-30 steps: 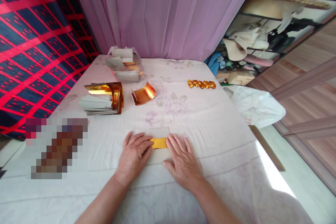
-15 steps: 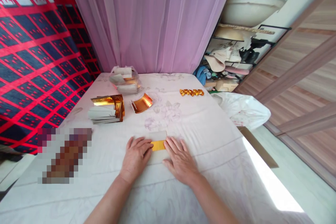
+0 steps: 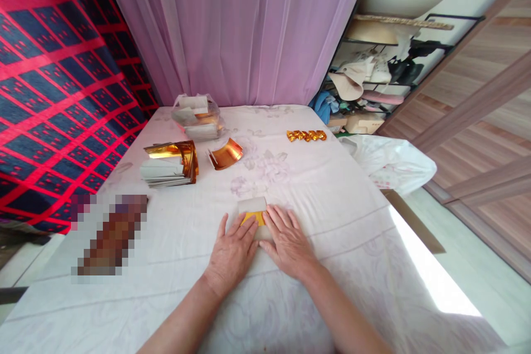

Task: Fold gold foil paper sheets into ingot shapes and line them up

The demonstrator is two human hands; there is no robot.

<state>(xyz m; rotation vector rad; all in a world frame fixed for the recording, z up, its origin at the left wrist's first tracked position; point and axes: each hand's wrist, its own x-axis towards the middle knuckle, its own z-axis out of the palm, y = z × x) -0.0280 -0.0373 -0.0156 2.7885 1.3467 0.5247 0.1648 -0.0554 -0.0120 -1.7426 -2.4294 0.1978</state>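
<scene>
Flat on the table before me lies a sheet of joss paper (image 3: 252,204), pale grey with a gold foil band across its middle. My left hand (image 3: 231,254) rests palm down with its fingers stretched over the gold band. Along the sheet's right edge, my right hand (image 3: 289,240) lies flat, fingers extended. Both palms hide parts of the paper's near half. Further off, a curved gold-faced sheet (image 3: 227,155) sits beside a thick stack of the same paper (image 3: 166,170). A row of folded gold pieces (image 3: 306,136) stands at the back right.
A clear plastic bag (image 3: 198,116) of paper stands at the back left. A blurred-out brown item (image 3: 114,232) lies on the left of the cloth-covered table (image 3: 182,304). Right of the table are a white plastic bag (image 3: 398,163) and a shelf with shoes; a purple curtain (image 3: 240,27) hangs behind.
My left hand has slid right from the sheet's left edge onto the gold band. My right hand stays at the right edge. The whole view has shifted slightly.
</scene>
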